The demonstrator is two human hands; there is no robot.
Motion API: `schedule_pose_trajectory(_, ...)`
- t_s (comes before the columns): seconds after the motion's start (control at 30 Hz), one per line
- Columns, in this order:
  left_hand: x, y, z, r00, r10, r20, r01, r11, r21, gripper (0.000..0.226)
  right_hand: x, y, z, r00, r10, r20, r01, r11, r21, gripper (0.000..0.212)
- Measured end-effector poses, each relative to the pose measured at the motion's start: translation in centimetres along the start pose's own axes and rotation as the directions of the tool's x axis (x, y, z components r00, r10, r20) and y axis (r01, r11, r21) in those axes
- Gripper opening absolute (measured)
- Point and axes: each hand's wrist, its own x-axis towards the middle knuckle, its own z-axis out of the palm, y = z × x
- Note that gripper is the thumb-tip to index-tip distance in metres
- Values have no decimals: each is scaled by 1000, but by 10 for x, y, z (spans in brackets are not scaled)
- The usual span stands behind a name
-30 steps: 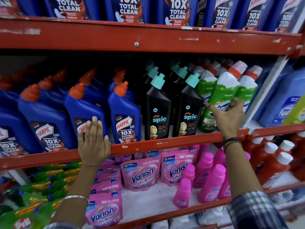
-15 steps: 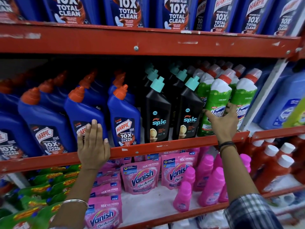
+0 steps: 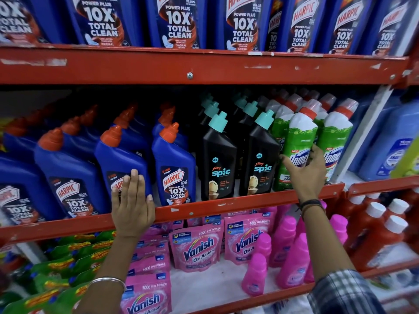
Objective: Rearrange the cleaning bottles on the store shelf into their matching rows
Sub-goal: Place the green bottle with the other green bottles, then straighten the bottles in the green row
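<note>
On the middle red shelf [image 3: 226,203] stand rows of blue Harpic bottles [image 3: 174,168], black Spic bottles [image 3: 218,159] and green Domex bottles [image 3: 335,141]. My right hand [image 3: 306,173] is wrapped around the lower body of the front green Domex bottle [image 3: 300,137], which stands upright next to the right Spic bottle [image 3: 260,159]. My left hand [image 3: 132,205] lies flat, fingers together, against the front of a blue Harpic bottle [image 3: 122,155] and the shelf lip, holding nothing.
Large Harpic bottles [image 3: 179,21] fill the top shelf. Below are pink Vanish pouches [image 3: 197,248], pink bottles [image 3: 294,261], green pouches [image 3: 61,266] and red bottles [image 3: 381,232]. Pale blue jugs [image 3: 392,143] stand beyond a white upright [image 3: 362,132] at right.
The front Domex bottle under my right hand has gone from leaning to upright, closer to the Spic row. My left hand has stayed on the Harpic bottle.
</note>
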Motion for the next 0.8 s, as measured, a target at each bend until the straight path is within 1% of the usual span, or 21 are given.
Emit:
schedule_pose_trajectory(0.17,0,0,-1,1000,3,22,-4,998,59,63,-7,2,0,997,-73,5,73,994,-84,84)
schedule_pose_trajectory(0.3,1,1,-5,998,17,60,-24,993,111,62,-14,-1,-2,996,-49,78,58,992,-111,87)
schedule_pose_trajectory(0.37,4,4,-12,998,4,68,-11,995,104,62,-19,-2,-4,996,-36,79,43,995,-91,86)
schedule_pose_trajectory(0.43,15,9,-22,999,-36,38,35,999,25,55,-27,-7,-8,999,-52,-11,52,998,-19,76)
schedule_pose_trajectory(0.5,37,14,-33,996,-93,-5,92,991,-98,41,-37,-21,-11,983,-136,-125,146,986,79,56)
schedule_pose_trajectory(0.53,53,16,-40,993,-112,-34,106,985,-138,35,-41,-33,-12,972,-187,-142,207,968,139,47)
schedule_pose_trajectory(0.57,72,17,-45,991,-115,-68,103,983,-155,32,-43,-49,-12,968,-223,-112,243,946,215,40)
schedule_pose_trajectory(0.6,93,19,-51,991,-99,-90,84,983,-166,30,-44,-65,-10,969,-245,-40,245,923,298,35)
schedule_pose_trajectory(0.63,114,20,-55,993,-83,-80,65,977,-205,30,-45,-82,-7,963,-263,58,224,901,371,32)
schedule_pose_trajectory(0.67,134,22,-59,996,-86,-19,77,955,-287,31,-46,-98,-3,944,-288,162,197,885,422,32)
schedule_pose_trajectory(0.7,151,24,-61,988,-117,98,147,904,-400,33,-46,-112,2,915,-312,256,175,879,444,34)
schedule_pose_trajectory(0.73,167,26,-64,954,-158,254,269,827,-493,37,-47,-126,7,881,-336,333,162,876,455,39)
schedule_pose_trajectory(0.77,180,28,-66,890,-189,416,405,747,-527,43,-47,-137,12,851,-344,396,143,879,456,45)
schedule_pose_trajectory(0.8,188,29,-65,817,-198,541,511,683,-522,50,-46,-146,19,831,-334,444,114,885,452,49)
